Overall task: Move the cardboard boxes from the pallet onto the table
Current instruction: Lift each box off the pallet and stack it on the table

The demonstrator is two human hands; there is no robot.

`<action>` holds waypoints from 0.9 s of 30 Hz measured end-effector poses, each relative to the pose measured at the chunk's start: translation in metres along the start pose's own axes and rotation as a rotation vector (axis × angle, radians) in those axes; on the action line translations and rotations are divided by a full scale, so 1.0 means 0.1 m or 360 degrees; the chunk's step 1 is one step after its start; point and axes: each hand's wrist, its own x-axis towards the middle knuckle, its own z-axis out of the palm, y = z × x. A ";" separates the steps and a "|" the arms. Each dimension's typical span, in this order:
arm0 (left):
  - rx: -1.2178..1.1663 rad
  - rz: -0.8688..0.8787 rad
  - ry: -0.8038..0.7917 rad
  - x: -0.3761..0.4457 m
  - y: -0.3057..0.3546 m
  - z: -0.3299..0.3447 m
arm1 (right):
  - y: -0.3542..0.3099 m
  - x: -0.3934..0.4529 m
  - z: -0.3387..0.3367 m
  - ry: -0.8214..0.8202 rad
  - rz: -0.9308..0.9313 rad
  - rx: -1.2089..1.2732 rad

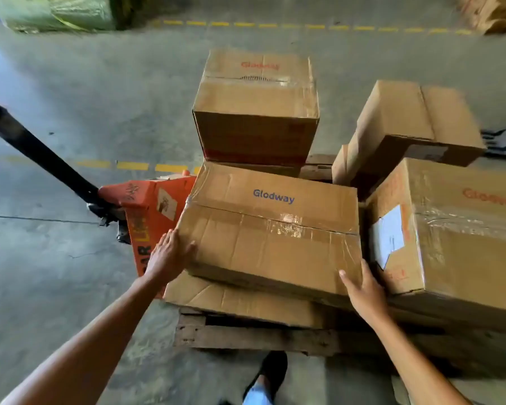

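Your left hand (170,255) lies flat against the near left corner of the box with the blue Glodway print (270,232), fingers (187,248) extended and lightly spread, not curled around any edge. Your right hand (365,290) presses the near right corner of the same box, fingers together along the side face, thumb apart on the front. Neither hand pinches anything; both are open palms on cardboard.

The box sits on a flattened cardboard sheet (240,302) over the wooden pallet (246,336). It is slightly skewed to the pallet edge. Behind it stands a taller box with red print (256,112). To its right, just beside it, is a larger box with a white label (450,235); behind that one a further box (406,124) sits tilted. An orange pallet jack (152,209) touches the pallet's left side, its black handle (32,150) running up-left. Your dark shoe (270,372) shows on the concrete floor (70,97) below the pallet.
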 end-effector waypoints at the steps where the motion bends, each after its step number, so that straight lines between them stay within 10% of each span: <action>1: -0.0128 -0.0040 0.0062 0.09 0.00 0.04 | 0.04 0.08 0.02 0.0009 0.0034 0.0028; 12: -0.1438 -0.0515 -0.0197 0.36 -0.14 0.12 | 0.17 0.14 0.17 -0.0090 0.0275 0.0965; 27: -0.1708 0.0046 -0.0160 -0.55 -0.80 -1.53 | -1.12 -1.66 -0.01 0.0281 -0.0224 0.1300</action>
